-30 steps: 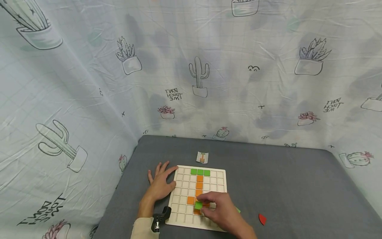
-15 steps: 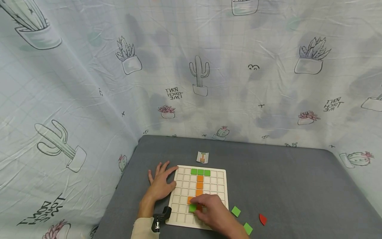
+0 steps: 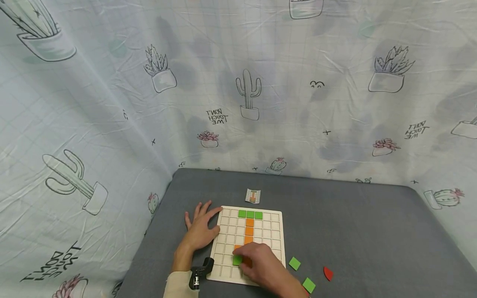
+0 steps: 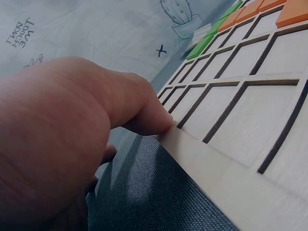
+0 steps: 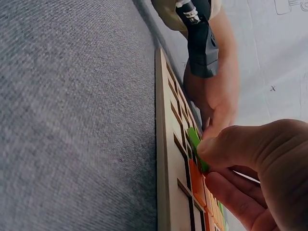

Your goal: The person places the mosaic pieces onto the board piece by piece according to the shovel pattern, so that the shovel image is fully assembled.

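Observation:
A wooden grid board point(image 3: 227, 271) lies on the grey table, with green tiles point(image 3: 250, 214) in its far row and orange tiles point(image 3: 249, 231) in a column below them. My right hand point(image 3: 261, 263) pinches a green square tile point(image 3: 237, 260) between thumb and fingers, over a cell left of the orange column. In the right wrist view the green tile point(image 5: 195, 139) is tilted in the fingers at the board's surface. My left hand point(image 3: 201, 231) rests with spread fingers at the board's left edge; in the left wrist view its thumb point(image 4: 144, 103) touches the rim. The right hand covers some orange tiles.
Two loose green tiles point(image 3: 295, 263) and a red curved-edge piece point(image 3: 328, 273) lie right of the board. Beyond the far edge is a small patterned card point(image 3: 253, 196). A cloth printed with cacti point(image 3: 290, 103) hangs behind the table.
My right hand has carried the green tile left and slightly nearer, from over the orange column to the cell beside it. Loose green tiles on the right have come into view. The left hand stays put.

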The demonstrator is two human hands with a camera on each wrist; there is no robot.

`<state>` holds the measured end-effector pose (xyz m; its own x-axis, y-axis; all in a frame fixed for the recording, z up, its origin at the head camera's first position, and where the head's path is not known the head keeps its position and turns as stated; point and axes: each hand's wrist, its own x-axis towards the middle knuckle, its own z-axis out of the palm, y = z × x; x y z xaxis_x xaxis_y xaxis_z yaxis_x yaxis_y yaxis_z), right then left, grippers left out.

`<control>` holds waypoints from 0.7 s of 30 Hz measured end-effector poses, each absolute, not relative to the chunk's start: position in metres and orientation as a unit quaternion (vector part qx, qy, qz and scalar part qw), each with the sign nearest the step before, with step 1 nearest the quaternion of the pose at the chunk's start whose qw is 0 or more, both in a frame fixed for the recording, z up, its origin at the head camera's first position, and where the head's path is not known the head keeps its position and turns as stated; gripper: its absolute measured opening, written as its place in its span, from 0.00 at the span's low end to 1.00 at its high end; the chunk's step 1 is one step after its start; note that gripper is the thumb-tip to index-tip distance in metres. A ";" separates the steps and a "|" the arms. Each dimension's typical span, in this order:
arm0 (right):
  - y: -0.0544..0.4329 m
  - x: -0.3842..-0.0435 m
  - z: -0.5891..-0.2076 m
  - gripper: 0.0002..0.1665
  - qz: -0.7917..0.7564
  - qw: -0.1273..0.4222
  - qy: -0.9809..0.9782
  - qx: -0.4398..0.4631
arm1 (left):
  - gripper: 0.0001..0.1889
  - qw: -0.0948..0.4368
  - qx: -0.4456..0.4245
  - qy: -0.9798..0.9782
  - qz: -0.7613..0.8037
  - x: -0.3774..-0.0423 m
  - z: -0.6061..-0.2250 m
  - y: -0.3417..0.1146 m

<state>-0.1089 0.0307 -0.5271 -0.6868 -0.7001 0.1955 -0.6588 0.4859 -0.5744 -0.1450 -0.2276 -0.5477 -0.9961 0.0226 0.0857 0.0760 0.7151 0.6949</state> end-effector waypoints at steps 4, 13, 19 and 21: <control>0.030 -0.109 -0.526 0.18 -0.309 0.044 0.866 -0.391 | 0.32 0.030 -0.024 -0.925 -0.378 -0.144 -0.547 -0.227; 0.029 -0.108 -0.527 0.19 -0.305 0.039 0.868 -0.390 | 0.32 0.043 -0.029 -0.924 -0.379 -0.144 -0.544 -0.227; 0.033 -0.108 -0.529 0.19 -0.313 0.029 0.866 -0.387 | 0.32 0.034 -0.025 -0.926 -0.376 -0.144 -0.545 -0.227; 0.036 -0.108 -0.530 0.19 -0.331 0.032 0.863 -0.380 | 0.32 0.032 -0.024 -0.926 -0.375 -0.145 -0.545 -0.227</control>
